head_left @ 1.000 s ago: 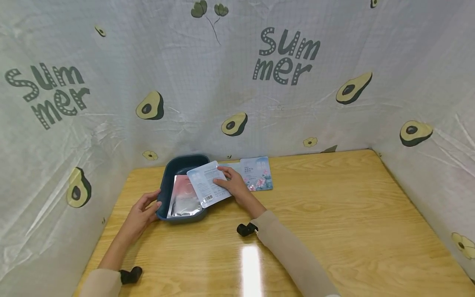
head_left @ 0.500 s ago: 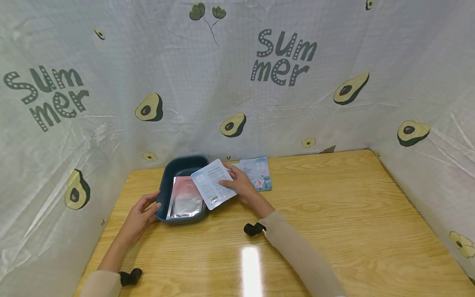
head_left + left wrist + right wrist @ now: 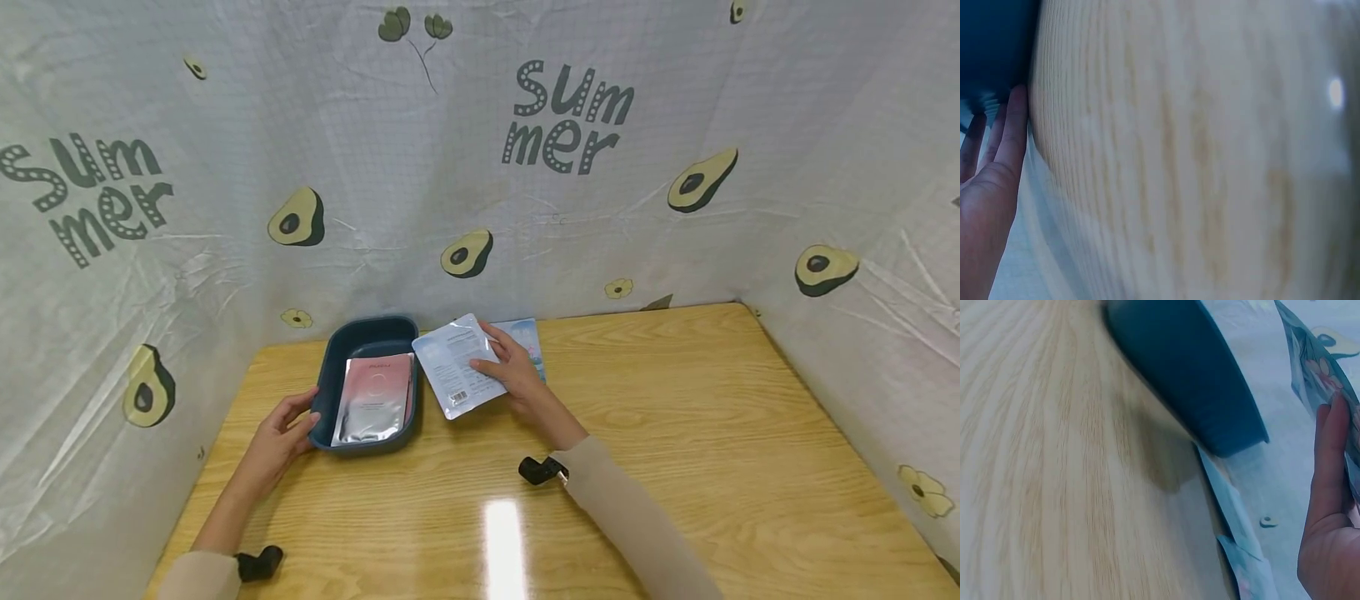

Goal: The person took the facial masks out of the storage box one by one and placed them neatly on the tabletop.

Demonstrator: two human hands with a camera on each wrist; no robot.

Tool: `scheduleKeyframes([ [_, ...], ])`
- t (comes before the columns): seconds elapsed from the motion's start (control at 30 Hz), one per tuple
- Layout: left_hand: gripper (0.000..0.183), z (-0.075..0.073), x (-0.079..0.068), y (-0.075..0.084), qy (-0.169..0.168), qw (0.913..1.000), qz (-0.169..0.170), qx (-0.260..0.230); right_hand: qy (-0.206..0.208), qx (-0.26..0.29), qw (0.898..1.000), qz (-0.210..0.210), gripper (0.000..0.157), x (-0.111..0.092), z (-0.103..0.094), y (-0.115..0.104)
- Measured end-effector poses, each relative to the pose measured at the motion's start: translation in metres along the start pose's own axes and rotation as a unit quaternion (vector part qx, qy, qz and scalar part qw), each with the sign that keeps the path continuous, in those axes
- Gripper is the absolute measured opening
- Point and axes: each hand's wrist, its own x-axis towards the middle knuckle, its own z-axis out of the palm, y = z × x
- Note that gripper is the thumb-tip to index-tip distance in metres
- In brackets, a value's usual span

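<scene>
My right hand [image 3: 512, 368] pinches a pale blue foil sachet, like a face mask packet [image 3: 452, 375], thumb on its printed face with the barcode. The packet is tilted, just right of a dark blue plastic bin [image 3: 369, 332]. In the right wrist view its flowered side [image 3: 1325, 372] lies along my fingers. Inside the bin rests a pink and silver packet [image 3: 375, 398], with the edge of another beneath it. My left hand [image 3: 277, 437] touches the bin's left wall; in the left wrist view its straight fingers [image 3: 1013, 131] reach that wall.
Behind my right hand, another blue flowered packet [image 3: 531, 340] lies on the wooden table [image 3: 675, 433]. The right wrist view shows flat packets [image 3: 1235, 509] along the table's back, near the bin. A printed curtain [image 3: 555, 242] stands behind and at both sides.
My right hand has moved right with the blue packet, from over the bin to beside it, uncovering more of the pink packet. My left hand stays at the bin.
</scene>
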Motion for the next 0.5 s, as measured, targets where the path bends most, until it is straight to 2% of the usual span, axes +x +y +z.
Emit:
scheduleKeyframes([
  [0.5,0.056,0.000,0.000,0.000,-0.008,0.9998,0.016,-0.005,-0.003,-0.036,0.998,-0.042,0.078,-0.018,-0.039,-0.022],
])
